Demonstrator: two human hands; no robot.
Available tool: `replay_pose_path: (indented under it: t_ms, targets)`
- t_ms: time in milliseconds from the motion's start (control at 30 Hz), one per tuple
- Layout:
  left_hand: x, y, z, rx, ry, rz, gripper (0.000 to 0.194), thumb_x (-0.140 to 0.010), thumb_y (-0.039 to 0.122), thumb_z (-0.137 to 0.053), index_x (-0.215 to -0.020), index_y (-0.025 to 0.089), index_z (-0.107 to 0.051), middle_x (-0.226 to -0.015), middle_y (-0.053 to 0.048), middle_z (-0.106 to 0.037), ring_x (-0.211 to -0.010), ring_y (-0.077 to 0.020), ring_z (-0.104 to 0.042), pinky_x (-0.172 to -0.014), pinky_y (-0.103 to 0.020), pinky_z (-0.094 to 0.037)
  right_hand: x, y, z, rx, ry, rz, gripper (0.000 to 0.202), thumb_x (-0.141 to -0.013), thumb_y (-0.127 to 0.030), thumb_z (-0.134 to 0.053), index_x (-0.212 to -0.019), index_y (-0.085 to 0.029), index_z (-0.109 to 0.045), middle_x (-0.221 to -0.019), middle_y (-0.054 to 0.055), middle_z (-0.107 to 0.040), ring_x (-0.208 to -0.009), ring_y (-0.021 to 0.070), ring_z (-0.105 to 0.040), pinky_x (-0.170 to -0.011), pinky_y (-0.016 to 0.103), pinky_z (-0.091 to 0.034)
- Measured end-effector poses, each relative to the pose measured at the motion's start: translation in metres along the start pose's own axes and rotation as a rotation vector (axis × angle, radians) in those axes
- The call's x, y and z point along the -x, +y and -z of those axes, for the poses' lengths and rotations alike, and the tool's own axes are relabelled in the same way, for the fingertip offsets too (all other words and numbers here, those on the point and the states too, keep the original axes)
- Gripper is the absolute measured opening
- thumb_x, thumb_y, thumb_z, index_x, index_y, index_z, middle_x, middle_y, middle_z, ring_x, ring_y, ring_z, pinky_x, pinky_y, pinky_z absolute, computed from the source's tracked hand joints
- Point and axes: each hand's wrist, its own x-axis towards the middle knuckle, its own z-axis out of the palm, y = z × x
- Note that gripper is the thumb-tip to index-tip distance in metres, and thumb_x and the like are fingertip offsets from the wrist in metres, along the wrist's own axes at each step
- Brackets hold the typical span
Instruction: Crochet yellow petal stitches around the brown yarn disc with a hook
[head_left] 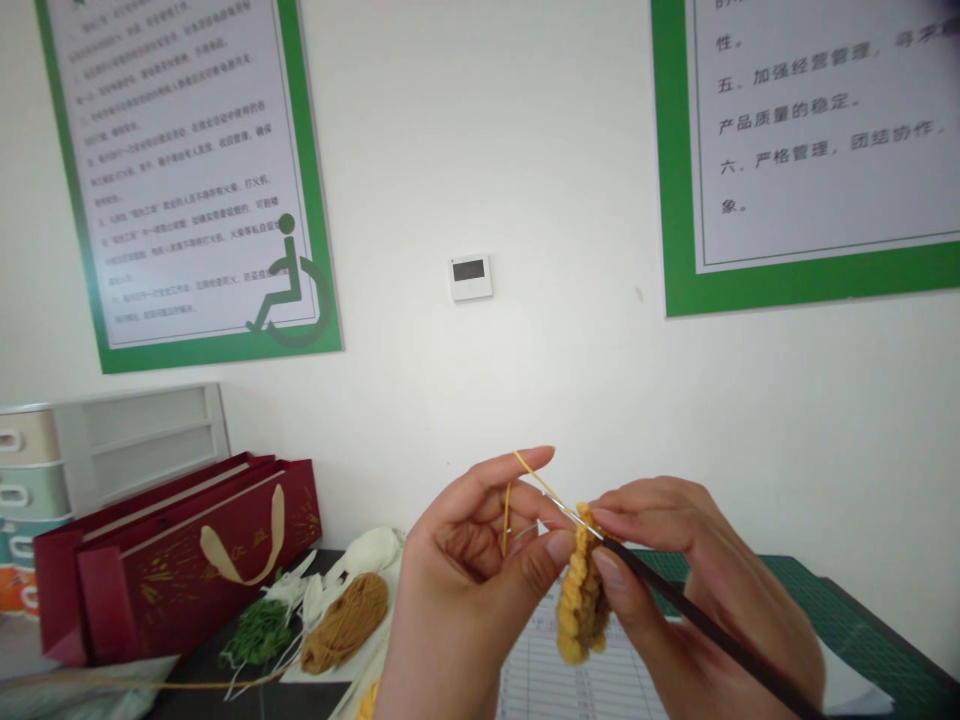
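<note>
A small yellow crochet piece (576, 595) hangs between my two hands, above a printed sheet. My left hand (480, 560) pinches its upper left edge between the thumb and another finger. Yellow yarn (534, 472) runs over my raised left index finger to the hook tip. My right hand (712, 580) grips a crochet hook (675, 597) with a dark handle and a metal shaft. The hook's silvery tip crosses the top of the piece and points up to the left. My right thumb and fingertips also touch the piece's right side.
Brown yarn (346, 622), green yarn (259, 632) and white yarn (367, 552) lie on the dark table at left. Dark red gift bags (202, 545) stand before a drawer unit (34, 490). Under my hands are the printed sheet (544, 665) and a green cutting mat (862, 625).
</note>
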Motion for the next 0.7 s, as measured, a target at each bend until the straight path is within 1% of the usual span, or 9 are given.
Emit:
replay_pose_path:
  t_ms: [100,233,300,367,467,567,633,700]
  targets:
    - [-0.0003,-0.0014,0.0026,-0.003,-0.017,-0.004,0.04,-0.07,0.015,-0.091,-0.108,0.024,-0.079,-0.072,0.001,-0.07,-0.065,-0.0087,-0.06,-0.064,-0.018,-0.049,-0.0002,-0.0001,0.0014,0.038,-0.024,0.059,0.026,-0.085,-0.006,-0.069,-0.105,-0.022,-0.064,-0.099,0.004,-0.073,-0.094,0.0197,-0.067,-0.081,0.038,-0.053]
    - [-0.0006,-0.0019,0.0044,0.014,-0.058,-0.04,0.038,-0.072,0.012,-0.088,-0.108,0.024,-0.079,-0.072,0.0,-0.071,-0.063,-0.0094,-0.06,-0.061,-0.018,-0.05,-0.0016,0.0016,0.0051,0.14,-0.063,0.145,0.03,-0.085,-0.009,-0.07,-0.112,-0.021,-0.064,-0.105,0.006,-0.073,-0.099,0.0212,-0.067,-0.086,0.039,-0.054]
    - [-0.0004,-0.001,0.0027,0.017,-0.045,-0.046,0.038,-0.071,0.011,-0.089,-0.106,0.024,-0.08,-0.071,0.0,-0.071,-0.064,-0.0097,-0.061,-0.062,-0.018,-0.051,-0.0023,0.0028,0.0058,0.111,-0.06,0.11,0.031,-0.086,-0.011,-0.07,-0.114,-0.023,-0.065,-0.112,0.007,-0.072,-0.106,0.0233,-0.066,-0.088,0.04,-0.055]
    - [0.0,0.0002,0.0001,0.02,-0.02,-0.039,0.038,-0.069,0.011,-0.09,-0.104,0.024,-0.081,-0.07,0.001,-0.071,-0.064,-0.0093,-0.061,-0.063,-0.016,-0.051,-0.0031,0.0034,0.0055,0.0,-0.068,0.044,0.032,-0.087,-0.013,-0.069,-0.116,-0.025,-0.064,-0.117,0.007,-0.071,-0.11,0.0238,-0.066,-0.087,0.038,-0.057]
    - [0.0012,0.0011,-0.0027,0.038,-0.019,-0.021,0.038,-0.068,0.011,-0.091,-0.102,0.025,-0.081,-0.072,0.001,-0.071,-0.066,-0.0087,-0.06,-0.064,-0.015,-0.051,-0.0041,0.0026,0.0044,-0.199,-0.088,-0.057,0.033,-0.089,-0.013,-0.066,-0.119,-0.028,-0.063,-0.114,0.005,-0.072,-0.11,0.0218,-0.068,-0.086,0.034,-0.06]
    - [0.0022,0.0011,-0.0031,0.039,-0.032,-0.004,0.04,-0.069,0.011,-0.09,-0.105,0.026,-0.081,-0.074,0.0,-0.071,-0.067,-0.0092,-0.06,-0.065,-0.015,-0.051,-0.0034,0.0019,0.0042,-0.289,-0.099,-0.138,0.036,-0.089,-0.011,-0.065,-0.12,-0.029,-0.061,-0.111,0.004,-0.071,-0.107,0.0209,-0.07,-0.084,0.031,-0.062]
    - [0.0024,0.0011,-0.0029,0.03,-0.026,0.0,0.041,-0.069,0.012,-0.09,-0.106,0.024,-0.08,-0.074,0.0,-0.071,-0.068,-0.0096,-0.06,-0.065,-0.015,-0.051,-0.0025,0.0029,0.0043,-0.299,-0.114,-0.14,0.039,-0.088,-0.008,-0.065,-0.12,-0.029,-0.06,-0.111,0.005,-0.07,-0.103,0.0203,-0.071,-0.081,0.03,-0.062]
    - [0.0022,0.0009,-0.0029,0.02,-0.012,-0.001,0.041,-0.069,0.014,-0.091,-0.107,0.023,-0.08,-0.073,0.0,-0.071,-0.068,-0.0097,-0.06,-0.065,-0.015,-0.051,-0.0021,0.0046,0.004,-0.294,-0.128,-0.1,0.041,-0.087,-0.006,-0.066,-0.12,-0.028,-0.058,-0.111,0.005,-0.069,-0.101,0.0194,-0.072,-0.079,0.028,-0.063]
